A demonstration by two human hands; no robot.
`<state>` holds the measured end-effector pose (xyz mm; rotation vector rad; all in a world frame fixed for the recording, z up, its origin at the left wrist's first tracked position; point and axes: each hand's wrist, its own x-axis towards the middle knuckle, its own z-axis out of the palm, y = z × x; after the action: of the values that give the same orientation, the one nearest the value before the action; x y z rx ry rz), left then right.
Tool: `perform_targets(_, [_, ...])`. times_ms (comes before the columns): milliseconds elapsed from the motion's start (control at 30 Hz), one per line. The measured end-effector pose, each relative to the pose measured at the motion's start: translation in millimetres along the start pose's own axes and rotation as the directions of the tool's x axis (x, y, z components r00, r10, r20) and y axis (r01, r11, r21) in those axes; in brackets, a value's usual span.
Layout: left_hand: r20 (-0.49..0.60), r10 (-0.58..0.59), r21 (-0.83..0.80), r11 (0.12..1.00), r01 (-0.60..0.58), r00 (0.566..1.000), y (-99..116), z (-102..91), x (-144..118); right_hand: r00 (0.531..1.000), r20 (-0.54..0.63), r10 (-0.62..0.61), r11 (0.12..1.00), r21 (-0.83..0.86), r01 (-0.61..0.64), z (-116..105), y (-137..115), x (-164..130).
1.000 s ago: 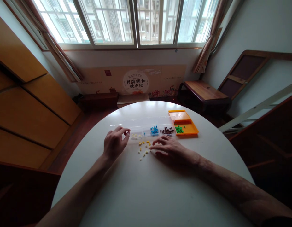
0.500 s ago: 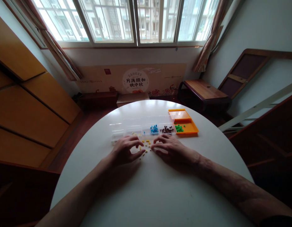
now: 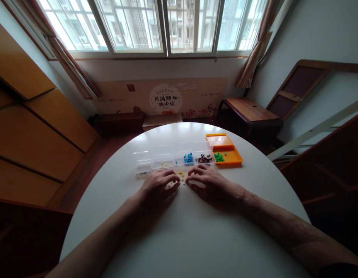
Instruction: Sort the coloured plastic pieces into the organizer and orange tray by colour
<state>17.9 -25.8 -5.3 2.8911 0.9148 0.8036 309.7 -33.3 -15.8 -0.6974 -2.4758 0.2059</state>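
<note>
A: Both hands are down on the round white table (image 3: 181, 239), palms down. The left hand (image 3: 157, 187) has its fingers curled in over the scattered small yellow beads (image 3: 181, 174). I can't tell whether it is pinching any. The right hand (image 3: 209, 183) has its fingers spread, with the tips near the same patch and nothing clamped.

B: Where's the loose stuff exactly?

A: It lies between the two hands, just in front of the clear plastic compartment box (image 3: 173, 159). A few yellow pieces already sit in one cell, blue pieces (image 3: 188, 158) in the next cell and dark brown pieces (image 3: 204, 158) in the one beyond. Green pieces (image 3: 219, 157) lie on the orange plastic tray (image 3: 229, 156) beside the box.

B: Risks?

A: My read is that the beads are tiny and the tabletop is smooth, so a sweeping finger could flick them off toward the edge. The left fingers cover part of the patch, so pieces under them are easy to miss. The box cells are touching, so a sloppy drop could land yellow in with blue. A wrist nudge could also shift the light box.
</note>
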Motion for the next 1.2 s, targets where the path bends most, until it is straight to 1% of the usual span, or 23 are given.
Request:
perform_targets(100, [-0.061,-0.044,0.025,0.999,0.046,0.997,-2,-7.4,2,1.000,0.004,0.007,1.000,0.023,-0.007,-1,0,-1])
perform_targets(167, [-0.122,-0.120,0.041,0.991,0.126,0.985,-6,-13.4,3,1.000,-0.002,0.008,0.999,0.032,-0.008,-2,-1,-1])
perform_targets(200, [-0.158,-0.176,0.043,0.982,0.185,0.972,-8,-16.1,3,1.000,-0.006,0.006,0.999,0.034,-0.006,-2,-1,-1])
perform_targets(267, [-0.226,-0.311,0.035,0.945,0.326,0.923,-14,-20.8,2,1.000,-0.013,-0.002,0.999,0.039,0.003,-3,0,-1])
perform_targets(367, [-0.292,-0.496,0.031,0.850,0.526,0.818,-20,-25.0,0,1.000,-0.014,-0.011,0.998,0.060,0.011,-4,1,-1])
perform_targets(433, [-0.308,-0.565,0.046,0.795,0.605,0.765,-22,-25.9,0,1.000,-0.011,-0.014,0.997,0.075,0.014,-4,2,-1])
perform_targets(500, [-0.312,-0.597,0.068,0.762,0.644,0.739,-21,-25.6,-1,1.000,-0.013,-0.015,0.996,0.083,0.016,-4,3,-1])
perform_targets(567, [-0.310,-0.606,0.093,0.747,0.658,0.732,-20,-24.7,-1,1.000,-0.020,-0.013,0.996,0.087,0.014,-3,4,-2])
perform_targets(767, [-0.304,-0.605,0.120,0.742,0.660,0.736,-21,-21.5,-3,0.999,-0.030,0.012,0.997,0.077,-0.010,-2,3,-2])
perform_targets(867, [-0.303,-0.616,0.115,0.734,0.670,0.727,-23,-20.4,-4,0.999,-0.037,0.030,0.997,0.073,-0.027,-2,2,-2])
perform_targets(1033, [-0.308,-0.636,0.102,0.717,0.689,0.707,-22,-21.1,-4,0.999,-0.046,0.010,0.995,0.100,-0.005,-2,4,-3])
perform_targets(1133, [-0.340,-0.623,0.077,0.728,0.681,0.704,-20,-23.8,-3,0.998,-0.059,0.008,0.996,0.094,-0.003,-1,5,-3])
perform_targets(1200, [-0.364,-0.590,0.052,0.760,0.648,0.721,-17,-24.9,-2,0.997,-0.074,0.001,0.996,0.085,0.005,0,6,-3])
